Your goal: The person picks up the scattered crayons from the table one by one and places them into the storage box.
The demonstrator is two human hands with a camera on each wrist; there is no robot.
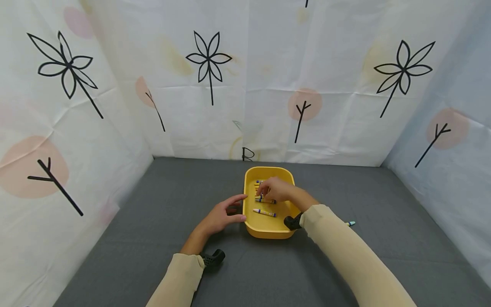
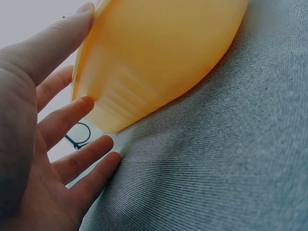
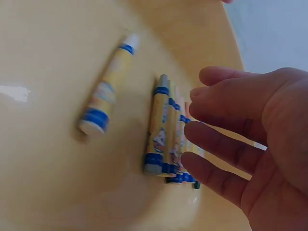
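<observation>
One yellow tray (image 1: 268, 230) holds one loose crayon (image 1: 264, 212) and a crayon bundle (image 3: 168, 139) I cannot count. My left hand (image 1: 222, 215) rests relaxed against the tray's outer wall. My right hand (image 1: 274, 189) hovers slack-fingered above the bundle, holding nothing.

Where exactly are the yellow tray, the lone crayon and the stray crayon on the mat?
yellow tray (image 1: 268, 232), head view, near outer wall.
lone crayon (image 3: 107, 94), right wrist view, mid-barrel.
stray crayon (image 1: 350, 223), head view, visible tip.
</observation>
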